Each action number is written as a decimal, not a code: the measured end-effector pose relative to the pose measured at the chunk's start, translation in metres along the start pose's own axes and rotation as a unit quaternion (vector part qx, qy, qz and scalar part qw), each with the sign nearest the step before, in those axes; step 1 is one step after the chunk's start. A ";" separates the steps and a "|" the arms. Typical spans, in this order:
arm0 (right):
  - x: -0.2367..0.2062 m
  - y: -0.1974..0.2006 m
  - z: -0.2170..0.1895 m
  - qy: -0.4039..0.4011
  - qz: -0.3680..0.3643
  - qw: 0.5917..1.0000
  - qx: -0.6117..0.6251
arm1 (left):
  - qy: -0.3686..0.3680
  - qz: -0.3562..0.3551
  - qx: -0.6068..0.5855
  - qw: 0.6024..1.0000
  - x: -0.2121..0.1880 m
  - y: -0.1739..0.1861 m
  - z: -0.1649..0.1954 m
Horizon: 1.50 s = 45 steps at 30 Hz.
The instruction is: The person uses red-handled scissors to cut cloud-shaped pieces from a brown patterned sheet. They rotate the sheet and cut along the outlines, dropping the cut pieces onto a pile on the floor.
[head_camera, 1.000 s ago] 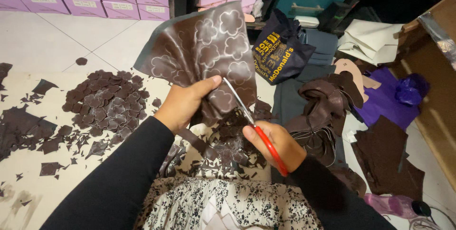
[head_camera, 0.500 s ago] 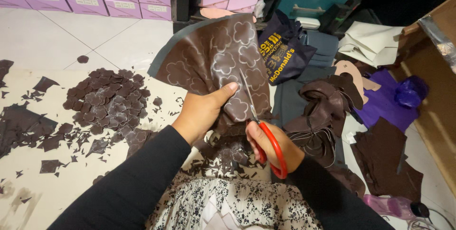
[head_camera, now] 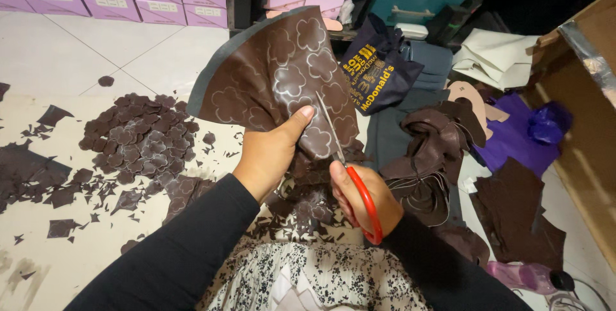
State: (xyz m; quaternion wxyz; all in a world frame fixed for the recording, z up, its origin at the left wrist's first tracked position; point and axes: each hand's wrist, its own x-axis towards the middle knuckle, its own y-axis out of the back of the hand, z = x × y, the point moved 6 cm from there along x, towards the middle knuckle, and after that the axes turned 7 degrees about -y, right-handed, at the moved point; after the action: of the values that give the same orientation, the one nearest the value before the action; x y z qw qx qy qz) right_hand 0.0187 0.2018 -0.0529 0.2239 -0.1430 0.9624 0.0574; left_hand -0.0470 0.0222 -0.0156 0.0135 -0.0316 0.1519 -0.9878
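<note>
Brown sheet [head_camera: 269, 73] lower edge hidden behind left hand [head_camera: 273, 150]; scissors [head_camera: 350, 176] blades half-covered.

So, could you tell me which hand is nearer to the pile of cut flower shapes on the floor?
Left. The left hand grips the brown sheet just right of the pile; the right hand, working the scissors, is farther right.

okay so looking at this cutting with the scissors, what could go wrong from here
The left hand pinches the brown sheet with its thumb close beside the scissors blades, so a slip might nick it. The sheet hangs loose and curved, so the cut could wander off the traced flower outlines. Scraps already litter the floor, and a freed piece may get lost among them.
</note>
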 end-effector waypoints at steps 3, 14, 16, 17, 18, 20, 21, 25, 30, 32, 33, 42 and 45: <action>-0.001 0.000 -0.004 0.024 0.001 1.000 -0.004 | -0.019 -0.008 0.015 1.000 0.000 -0.001 0.005; -0.003 -0.005 -0.007 0.027 -0.029 0.998 0.042 | -0.006 -0.015 -0.026 1.000 -0.004 -0.004 0.010; 0.000 -0.003 -0.002 -0.001 -0.020 0.999 0.048 | -0.018 -0.026 -0.031 0.999 -0.003 -0.006 0.010; 0.001 -0.002 0.000 -0.016 -0.017 0.998 0.051 | -0.013 -0.030 -0.030 0.999 -0.003 -0.008 0.008; 0.002 -0.003 -0.001 -0.005 -0.028 0.998 0.060 | -0.008 -0.034 -0.030 0.999 -0.004 -0.009 0.006; 0.002 -0.003 -0.004 0.020 -0.047 0.996 0.079 | 0.011 -0.032 -0.040 0.999 -0.005 -0.011 0.000; 0.002 -0.002 -0.003 0.020 -0.039 0.996 0.078 | 0.020 -0.031 -0.046 0.998 -0.006 -0.012 -0.003; 0.000 -0.003 0.001 0.003 -0.025 0.997 0.080 | -0.007 -0.041 -0.076 0.996 -0.005 -0.015 -0.003; 0.003 -0.005 0.004 0.000 -0.032 0.994 0.104 | 0.073 -0.002 -0.067 0.995 -0.007 -0.014 -0.015; 0.006 -0.007 0.001 0.042 -0.048 0.992 0.108 | 0.043 -0.027 -0.096 0.994 -0.008 -0.020 -0.013; 0.006 -0.006 0.003 0.035 -0.050 0.992 0.113 | 0.027 -0.041 -0.110 0.993 -0.009 -0.023 -0.012; 0.016 0.007 0.015 -0.025 -0.033 0.994 0.105 | 0.052 -0.041 -0.152 0.986 -0.010 -0.024 -0.018; 0.017 0.009 0.015 -0.012 -0.017 0.996 0.087 | 0.065 0.000 -0.177 0.982 -0.011 -0.022 -0.022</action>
State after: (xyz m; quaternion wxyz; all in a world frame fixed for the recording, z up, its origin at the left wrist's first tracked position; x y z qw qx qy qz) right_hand 0.0075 0.2084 -0.0733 0.2483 -0.1388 0.9583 -0.0285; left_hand -0.0377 0.0506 -0.0306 -0.0022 0.0305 0.3246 -0.9453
